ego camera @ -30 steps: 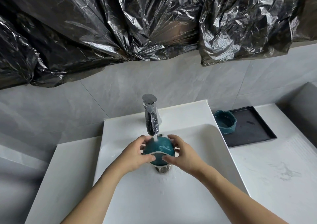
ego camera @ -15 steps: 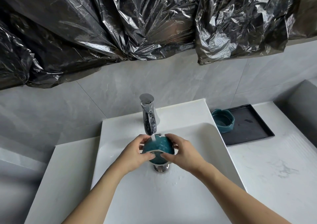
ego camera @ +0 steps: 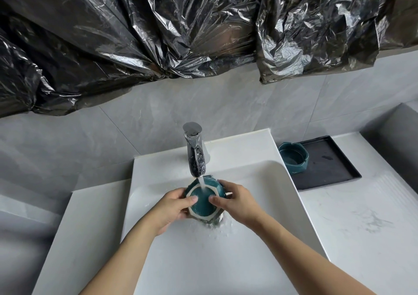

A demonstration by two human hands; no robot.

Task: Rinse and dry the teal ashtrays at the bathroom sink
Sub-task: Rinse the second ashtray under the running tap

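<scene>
Under the running faucet (ego camera: 196, 156), over the white sink (ego camera: 267, 195), one teal ashtray (ego camera: 203, 200) is held with its underside turned up toward the camera, a pale ring framing the teal base. Both hands clamp it: the left hand (ego camera: 173, 206) grips its left side with the thumb pressed on the base, and the right hand (ego camera: 237, 200) grips its right side, thumb likewise on the base. Water lands on the upper rim of the underside and splashes around the drain below. A second teal ashtray (ego camera: 293, 157) sits upright on the near-left corner of one black tray (ego camera: 332, 170), just beside the sink's right edge on the white table (ego camera: 362, 227). Two ashtrays in all, one tray, one faucet. Crumpled black plastic sheeting (ego camera: 158, 34) hangs across the wall above. Open table surface lies right of the sink, in front of the tray, and to the left of the basin.
</scene>
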